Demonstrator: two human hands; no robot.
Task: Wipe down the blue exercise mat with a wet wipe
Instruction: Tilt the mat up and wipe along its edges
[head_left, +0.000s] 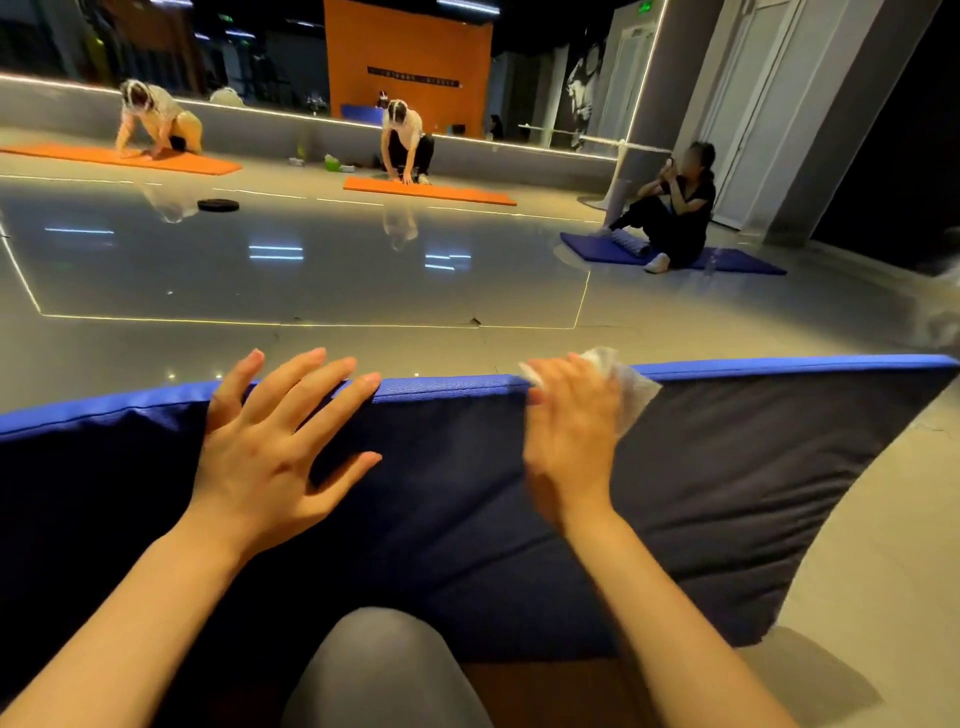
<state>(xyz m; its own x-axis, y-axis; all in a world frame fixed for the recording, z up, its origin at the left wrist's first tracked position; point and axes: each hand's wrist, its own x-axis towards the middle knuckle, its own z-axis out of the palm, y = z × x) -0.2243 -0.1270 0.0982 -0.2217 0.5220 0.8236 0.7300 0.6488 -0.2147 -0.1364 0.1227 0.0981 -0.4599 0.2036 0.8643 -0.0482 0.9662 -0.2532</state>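
The thick, padded blue exercise mat (415, 519) lies on the glossy grey floor (311, 270) just in front of the kneeling person, its dark top face filling the near half of the view and its brighter blue far edge running left to right. The left hand (270, 457) lies flat on the mat with fingers straight and spread, the fingertips reaching over the far edge; it holds nothing. The right hand (571, 436) is blurred, so I cannot tell exactly how its fingers lie, but it presses a crumpled white wet wipe (631, 387) against the far edge, the wipe sticking out to the right of the hand.

Judging from this, the wipe looks bunched rather than spread, so it may cover only a narrow strip and leave patches unwiped. It could also slip out over the far edge onto the floor if the grip is loose. The mat might slide on the shiny floor if the flat hand eases off.

Far off, an orange wall (408, 62) carries a dark strip of lettering too small to read, and a green sign (645, 7) glows near the ceiling, also illegible.
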